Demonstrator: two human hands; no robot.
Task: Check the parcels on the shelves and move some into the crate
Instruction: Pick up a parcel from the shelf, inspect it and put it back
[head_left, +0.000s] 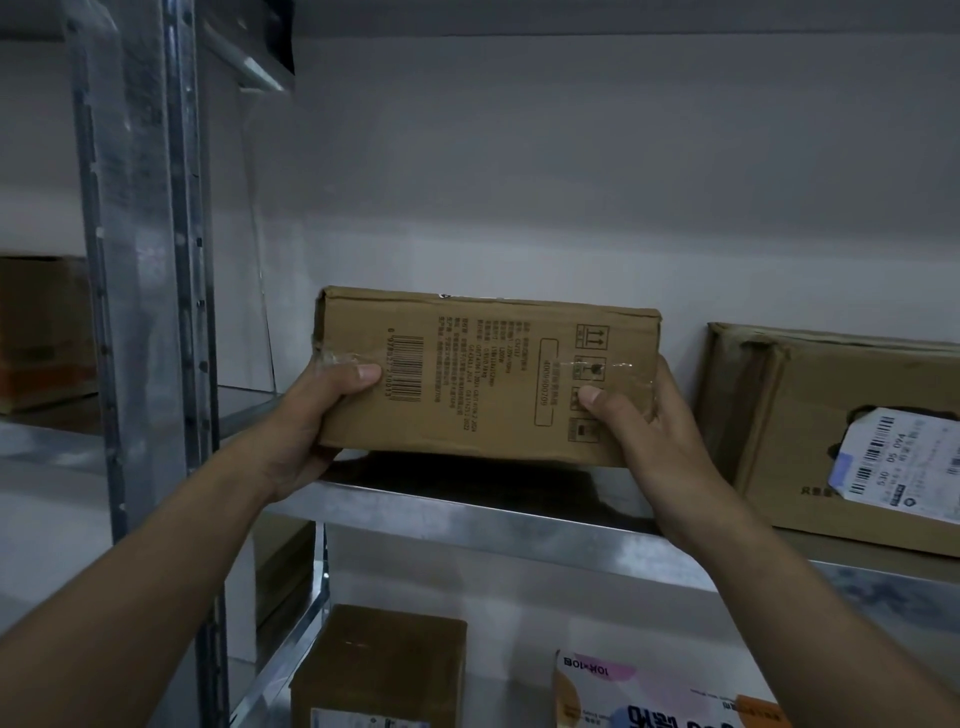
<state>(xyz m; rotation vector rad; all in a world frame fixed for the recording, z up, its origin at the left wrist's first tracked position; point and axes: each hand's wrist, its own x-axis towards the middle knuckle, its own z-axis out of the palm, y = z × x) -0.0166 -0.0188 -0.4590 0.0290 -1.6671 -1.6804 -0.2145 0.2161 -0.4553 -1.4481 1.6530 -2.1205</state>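
Note:
A flat brown cardboard parcel (488, 374) with a printed barcode and handling symbols is held up on its long edge just above the metal shelf (467, 512). My left hand (311, 415) grips its left end, thumb on the front face by the barcode. My right hand (644, 415) grips its right end, thumb on the front over the taped seam. The fingers of both hands are hidden behind the box. No crate is in view.
A larger cardboard box (810, 426) with a white shipping label sits on the same shelf at the right. On the shelf below lie a small brown box (384, 665) and a colourful printed packet (654, 696). A steel upright (145, 312) stands at the left, another box (41, 332) beyond it.

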